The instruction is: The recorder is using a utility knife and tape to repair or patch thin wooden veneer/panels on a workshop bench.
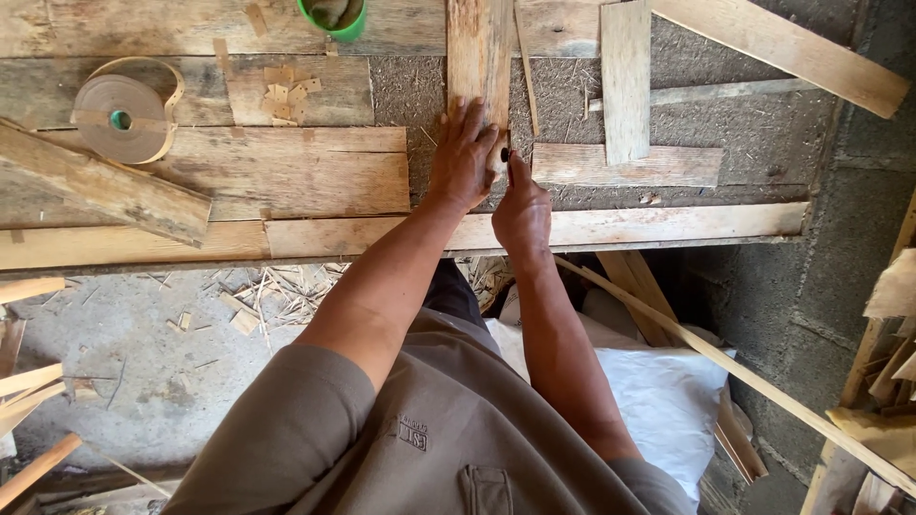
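Grey shirt [420, 429] up close, both arms reaching out to a plank [479, 57] on the bench [286, 191].

Left hand [462, 153] lies spread flat on the plank's near end, fingers loose, pinning it down. Right hand [521, 212] sits at its 5 o'clock, pinched around a small pale piece [498, 157] with a dark hole, pressed against the plank end. Tape roll [119, 116] lies well off at 9 o'clock, green cup [334, 19] at 11, a short board [625, 76] at 2. White sack [658, 391] sits below the bench.
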